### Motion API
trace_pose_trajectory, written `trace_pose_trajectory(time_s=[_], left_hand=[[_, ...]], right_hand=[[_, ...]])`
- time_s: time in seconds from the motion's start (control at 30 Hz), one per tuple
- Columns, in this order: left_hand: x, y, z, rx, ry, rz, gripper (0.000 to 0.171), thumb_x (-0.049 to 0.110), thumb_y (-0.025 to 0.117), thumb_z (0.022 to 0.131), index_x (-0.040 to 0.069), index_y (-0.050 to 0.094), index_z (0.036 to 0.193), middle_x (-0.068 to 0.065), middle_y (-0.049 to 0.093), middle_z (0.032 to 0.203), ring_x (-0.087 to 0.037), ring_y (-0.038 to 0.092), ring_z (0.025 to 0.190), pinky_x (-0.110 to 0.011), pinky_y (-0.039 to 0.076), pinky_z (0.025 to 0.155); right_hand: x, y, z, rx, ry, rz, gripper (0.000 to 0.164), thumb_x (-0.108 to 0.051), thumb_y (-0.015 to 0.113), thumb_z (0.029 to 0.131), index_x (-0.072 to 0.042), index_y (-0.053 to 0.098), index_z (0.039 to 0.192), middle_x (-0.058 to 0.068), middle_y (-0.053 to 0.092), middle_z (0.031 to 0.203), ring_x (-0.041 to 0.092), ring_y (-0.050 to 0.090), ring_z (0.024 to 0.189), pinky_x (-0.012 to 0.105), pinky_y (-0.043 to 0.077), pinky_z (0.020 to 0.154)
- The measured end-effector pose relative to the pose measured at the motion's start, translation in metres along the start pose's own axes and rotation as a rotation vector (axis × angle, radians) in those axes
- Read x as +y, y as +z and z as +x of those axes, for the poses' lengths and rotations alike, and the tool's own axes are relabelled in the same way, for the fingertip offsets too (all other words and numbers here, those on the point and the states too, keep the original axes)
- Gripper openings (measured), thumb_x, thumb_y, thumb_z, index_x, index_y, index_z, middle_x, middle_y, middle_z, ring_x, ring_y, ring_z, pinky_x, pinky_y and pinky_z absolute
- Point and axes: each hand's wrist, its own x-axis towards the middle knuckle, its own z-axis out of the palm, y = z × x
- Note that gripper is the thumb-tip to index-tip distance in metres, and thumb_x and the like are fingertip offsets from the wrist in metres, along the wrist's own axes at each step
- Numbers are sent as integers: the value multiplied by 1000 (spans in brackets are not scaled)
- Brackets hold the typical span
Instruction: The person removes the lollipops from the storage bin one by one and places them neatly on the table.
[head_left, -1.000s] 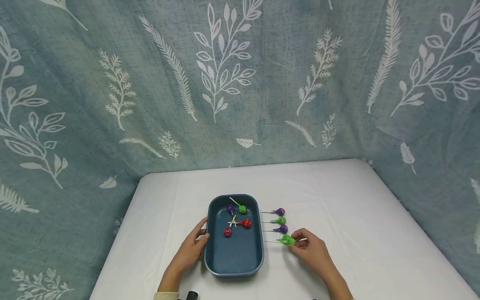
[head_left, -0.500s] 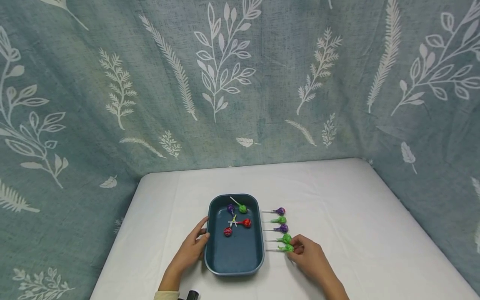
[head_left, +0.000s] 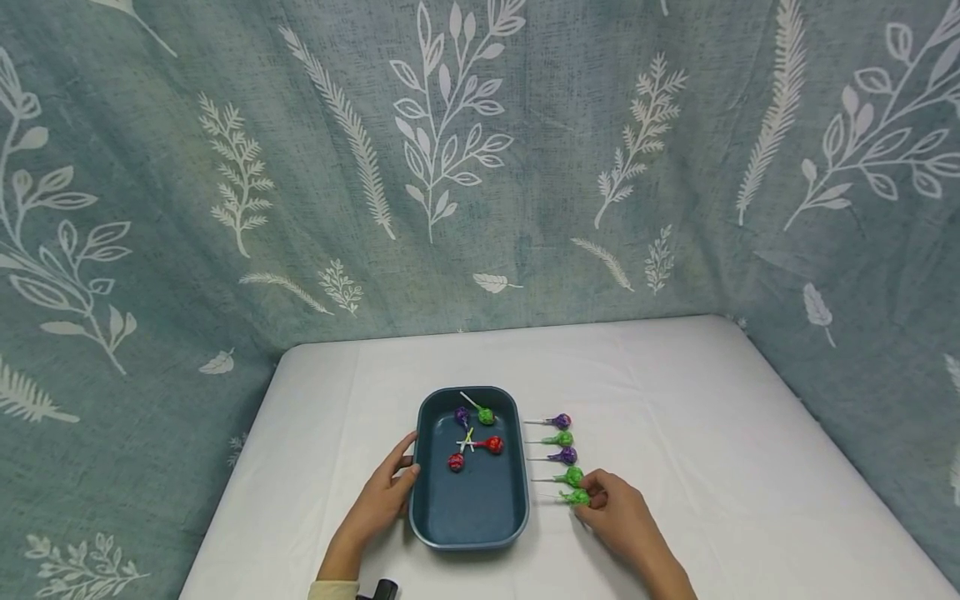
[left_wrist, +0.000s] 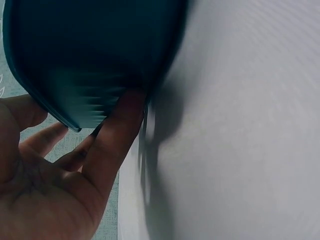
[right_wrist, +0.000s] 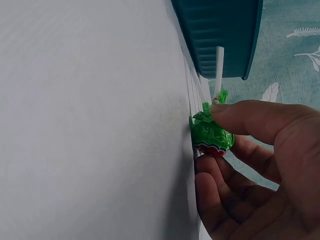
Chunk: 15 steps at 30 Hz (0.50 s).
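In the head view, my left hand (head_left: 382, 502) rests against the left side of a dark blue tray (head_left: 468, 547). Its fairly straight fingers and thumb touch the side wall, as the left wrist view shows. To the right of the tray, my right hand (head_left: 622, 510) pinches the wrapped head of a green lollipop (right_wrist: 212, 131) between thumb and fingers. This lollipop lies at the near end of a column, its white stick pointing at the tray. Just beyond it is another green lollipop (head_left: 573, 477), close to my fingers.
Farther up the column lie a purple lollipop (head_left: 567, 456), a green one (head_left: 562, 438) and a purple-red one (head_left: 562, 422). Inside the tray are several lollipops, including two red ones. A black object (head_left: 386, 590) shows at the bottom edge. White cloth (head_left: 720, 467) covers the table.
My right hand has shifted slightly toward me, from the fourth lollipop in the column to a green one now at its near end. My left hand and the tray stay put.
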Motion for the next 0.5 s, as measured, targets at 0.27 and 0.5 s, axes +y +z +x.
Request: trace_pose_trajectory(time_s=[0.27,0.5], left_hand=[[-2,0,0,-6,9,-2,56,19,52,107,16,32,160,-30,49,137,-36,63,109,-41,58,70],[-1,0,1,5,3,-5,57,17,54,107,16,33,159,-29,50,137,-36,63,109,-41,58,69]], right_hand=[[1,-2,-2,-1,-10,-4,32,-12,87,77,-8,69,103,-1,64,94,12,62,81,36,52,73],[-2,-8,-5,20,-18,-37,32,-15,86,78,-7,70,104,-1,65,94,14,62,82,40,53,75]])
